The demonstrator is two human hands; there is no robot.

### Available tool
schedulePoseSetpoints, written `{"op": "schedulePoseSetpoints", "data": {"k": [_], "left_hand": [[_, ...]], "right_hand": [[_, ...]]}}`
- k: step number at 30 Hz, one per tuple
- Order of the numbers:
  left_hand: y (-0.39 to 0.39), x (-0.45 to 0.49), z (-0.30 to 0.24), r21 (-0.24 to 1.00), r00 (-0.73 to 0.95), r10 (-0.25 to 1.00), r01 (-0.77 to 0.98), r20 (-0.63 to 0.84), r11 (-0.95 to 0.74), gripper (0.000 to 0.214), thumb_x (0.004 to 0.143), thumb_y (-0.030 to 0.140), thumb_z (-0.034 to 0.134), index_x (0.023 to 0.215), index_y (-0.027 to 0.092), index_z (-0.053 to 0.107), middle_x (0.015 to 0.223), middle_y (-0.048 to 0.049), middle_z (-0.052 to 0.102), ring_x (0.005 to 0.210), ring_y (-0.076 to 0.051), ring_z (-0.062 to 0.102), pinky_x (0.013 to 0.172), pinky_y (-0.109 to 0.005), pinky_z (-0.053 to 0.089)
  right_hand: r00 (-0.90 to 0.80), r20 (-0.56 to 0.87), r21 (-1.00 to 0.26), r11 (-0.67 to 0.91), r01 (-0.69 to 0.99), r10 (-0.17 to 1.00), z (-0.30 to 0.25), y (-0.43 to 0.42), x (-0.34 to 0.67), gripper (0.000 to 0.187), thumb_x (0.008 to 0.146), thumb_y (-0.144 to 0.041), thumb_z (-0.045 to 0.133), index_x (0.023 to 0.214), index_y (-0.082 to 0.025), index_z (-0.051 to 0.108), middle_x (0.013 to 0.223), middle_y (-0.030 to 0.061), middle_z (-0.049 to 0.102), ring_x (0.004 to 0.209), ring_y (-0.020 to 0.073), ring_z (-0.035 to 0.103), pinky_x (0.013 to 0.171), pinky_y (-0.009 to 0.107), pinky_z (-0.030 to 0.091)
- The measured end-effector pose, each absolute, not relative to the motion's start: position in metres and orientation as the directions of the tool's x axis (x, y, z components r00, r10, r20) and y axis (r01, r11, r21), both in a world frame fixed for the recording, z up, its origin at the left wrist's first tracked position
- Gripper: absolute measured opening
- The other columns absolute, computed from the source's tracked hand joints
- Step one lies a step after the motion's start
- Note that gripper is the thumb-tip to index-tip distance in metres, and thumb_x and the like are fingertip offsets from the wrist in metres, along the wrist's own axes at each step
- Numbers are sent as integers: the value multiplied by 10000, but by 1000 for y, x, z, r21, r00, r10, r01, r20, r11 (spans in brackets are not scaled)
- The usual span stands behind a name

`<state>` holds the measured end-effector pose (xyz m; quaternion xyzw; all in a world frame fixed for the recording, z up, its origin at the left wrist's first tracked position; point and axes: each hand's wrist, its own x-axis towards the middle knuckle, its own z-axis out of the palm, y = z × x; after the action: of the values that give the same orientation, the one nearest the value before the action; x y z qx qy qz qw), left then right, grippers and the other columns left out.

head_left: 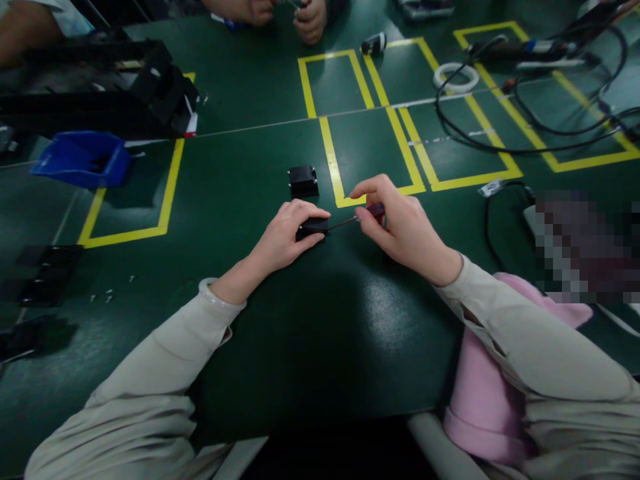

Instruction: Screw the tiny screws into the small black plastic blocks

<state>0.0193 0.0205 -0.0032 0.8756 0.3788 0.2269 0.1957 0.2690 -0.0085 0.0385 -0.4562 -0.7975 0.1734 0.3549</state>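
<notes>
My left hand (pixel 283 237) is closed around a small black block (pixel 314 229) resting on the green table, thumb on its near side and fingers over the far side. In my right hand (pixel 395 223) is a screwdriver (pixel 376 211) with a dark reddish handle, gripped between thumb and fingers. Its thin shaft points left, and the tip meets or nearly meets the block's right end; exact contact is too small to tell. Just beyond my left hand sits a second black block (pixel 303 181) with small shiny screws at its sides.
Several loose screws (pixel 109 295) lie at left, near dark parts (pixel 50 273). A blue bin (pixel 83 159) and black trays (pixel 100 87) stand farther back. Cables (pixel 450 123) and a white ring (pixel 456 77) are at right. Another person's hands (pixel 310 20) show across the table.
</notes>
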Motion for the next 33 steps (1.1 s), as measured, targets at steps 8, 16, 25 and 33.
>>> {"op": "schedulePoseSetpoints", "data": {"k": [8, 16, 25, 33], "left_hand": [[21, 19, -4, 517, 602, 760, 583, 243, -627, 302, 970, 310, 608, 1262, 233, 609, 1246, -71, 648, 1200, -262, 581, 1043, -439, 438], [21, 19, -5, 518, 602, 758, 578, 251, -630, 304, 971, 312, 608, 1265, 236, 608, 1241, -69, 646, 1196, -259, 580, 1041, -431, 438], [21, 19, -4, 517, 605, 758, 580, 245, -630, 301, 972, 302, 604, 1266, 236, 604, 1245, -69, 642, 1195, -259, 577, 1037, -431, 438], [21, 20, -5, 509, 610, 748, 571, 263, -644, 304, 967, 293, 621, 1263, 226, 605, 1236, -71, 646, 1191, -255, 583, 1036, -426, 438]], "right_hand": [[-308, 397, -658, 502, 562, 865, 36, -4, 271, 34, 967, -249, 535, 966, -222, 556, 744, -17, 616, 652, 134, 599, 630, 280, 419], [-307, 365, -707, 476, 523, 879, 40, -5, 270, 87, 980, -273, 531, 905, -237, 509, 675, -42, 569, 586, 121, 558, 592, 279, 398], [-296, 392, -708, 491, 508, 871, 39, -5, 270, 59, 950, -178, 505, 975, -232, 505, 731, -34, 559, 613, 123, 572, 611, 285, 410], [-308, 362, -719, 474, 508, 880, 39, -4, 271, 45, 975, -221, 522, 940, -238, 499, 670, -53, 547, 563, 112, 540, 581, 274, 394]]}}
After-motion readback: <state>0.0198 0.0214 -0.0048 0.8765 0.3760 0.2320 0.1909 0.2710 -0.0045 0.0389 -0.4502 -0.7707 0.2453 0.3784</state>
